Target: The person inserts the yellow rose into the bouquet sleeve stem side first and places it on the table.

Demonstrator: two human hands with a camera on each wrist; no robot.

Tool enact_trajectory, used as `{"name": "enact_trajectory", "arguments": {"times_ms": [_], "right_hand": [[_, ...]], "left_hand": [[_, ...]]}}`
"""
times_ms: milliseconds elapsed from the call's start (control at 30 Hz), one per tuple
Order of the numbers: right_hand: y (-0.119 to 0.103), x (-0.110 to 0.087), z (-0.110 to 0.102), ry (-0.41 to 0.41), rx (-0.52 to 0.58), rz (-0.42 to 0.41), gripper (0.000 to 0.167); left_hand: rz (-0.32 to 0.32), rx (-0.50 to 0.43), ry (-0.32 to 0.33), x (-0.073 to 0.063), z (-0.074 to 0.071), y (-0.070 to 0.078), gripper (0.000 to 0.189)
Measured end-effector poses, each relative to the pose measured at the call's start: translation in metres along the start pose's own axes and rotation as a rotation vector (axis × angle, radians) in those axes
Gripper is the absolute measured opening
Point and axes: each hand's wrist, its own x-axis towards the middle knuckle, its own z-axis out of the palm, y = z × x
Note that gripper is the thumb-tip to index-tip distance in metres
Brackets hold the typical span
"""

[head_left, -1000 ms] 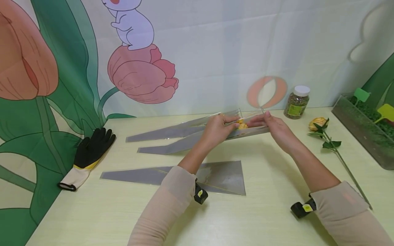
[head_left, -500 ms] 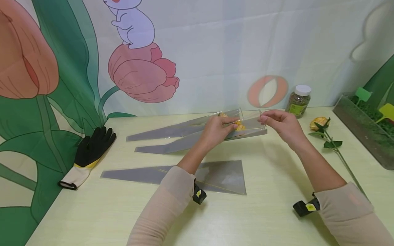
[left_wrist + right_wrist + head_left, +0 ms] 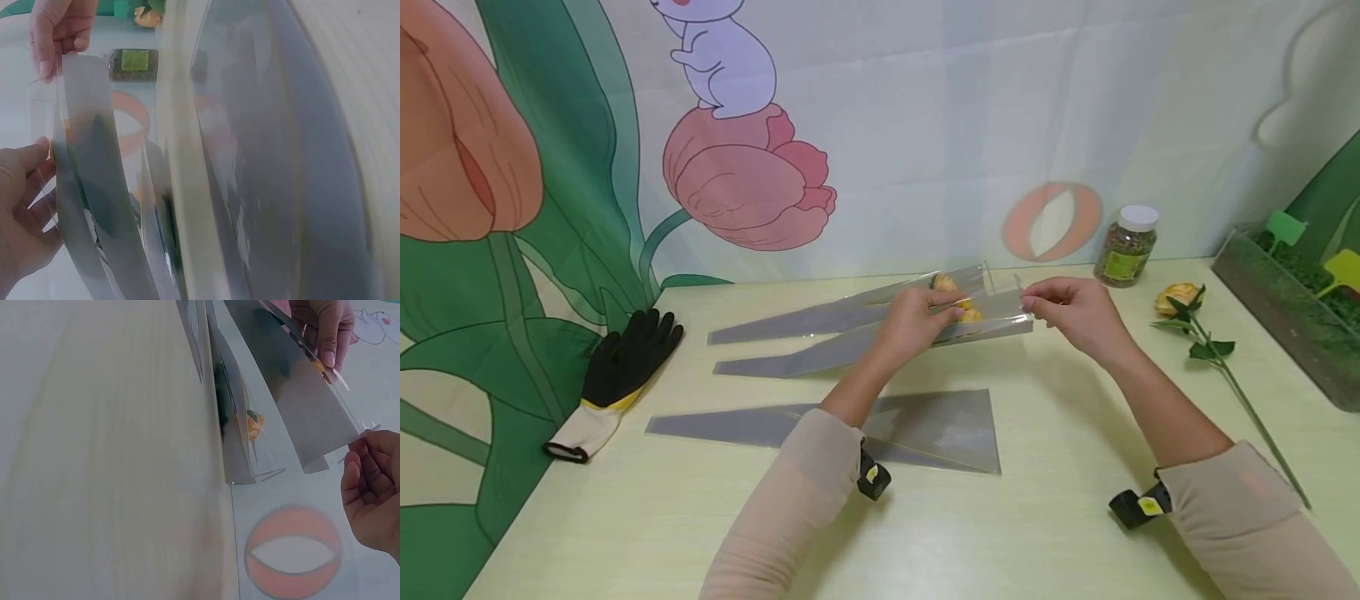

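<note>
My left hand (image 3: 912,327) grips a tapered flower sleeve (image 3: 820,354), clear on one face and grey on the other, above the table. Inside it is a yellow rose (image 3: 972,317), its bloom just right of the thumb. Thumb and fingers of my right hand (image 3: 1075,317) pinch the edge of the sleeve's wide end, as the right wrist view also shows on the held sleeve (image 3: 306,419). Behind it lies another sleeve (image 3: 782,325) with a rose (image 3: 944,283) in it. A flat sleeve (image 3: 943,425) lies nearer me, partly covered by my left forearm.
A loose yellow rose (image 3: 1180,298) with a long stem lies at the right. A lidded jar (image 3: 1126,248) stands by the wall, and a planter (image 3: 1277,325) of greenery sits at the right edge. A black-and-white work glove (image 3: 621,375) lies on the left.
My right hand has gone from fingers inside the sleeve's mouth to pinching its edge. Both hands and the sleeve have shifted slightly left, and the rose on the table behind shows more.
</note>
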Motion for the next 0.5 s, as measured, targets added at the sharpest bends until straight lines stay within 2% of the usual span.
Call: {"name": "enact_trajectory", "arguments": {"times_ms": [267,500], "right_hand": [[0.000,0.004,0.021,-0.048,0.011,-0.007,0.021],[0.003,0.011,0.033,-0.080,0.034,0.013,0.021]], "left_hand": [[-0.032,-0.003,-0.017,-0.006,-0.008,-0.011,0.031],[-0.039,0.034,-0.012,-0.011,-0.012,-0.019,0.031]]}}
